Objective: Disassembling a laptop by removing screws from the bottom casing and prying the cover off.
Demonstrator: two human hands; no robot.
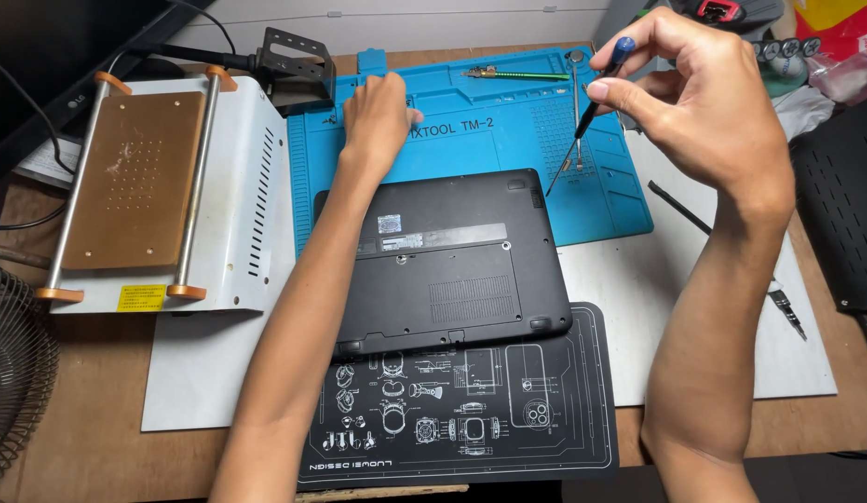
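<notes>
A black laptop [452,261] lies bottom-up in the middle, half on a blue repair mat [508,140] and half on a black printed mat [471,419]. My right hand [694,102] holds a thin screwdriver [587,112] with a blue cap, its tip hanging just above the laptop's far right corner. My left hand [378,116] reaches past the laptop and rests with curled fingers on the blue mat's upper left part; whether it pinches anything is hidden.
A white heating plate machine [154,196] with a copper top stands at left. Tweezers [577,112] and a green tool [517,74] lie on the blue mat. A black pry tool [680,207] and another screwdriver [785,312] lie at right. A fan [14,373] sits lower left.
</notes>
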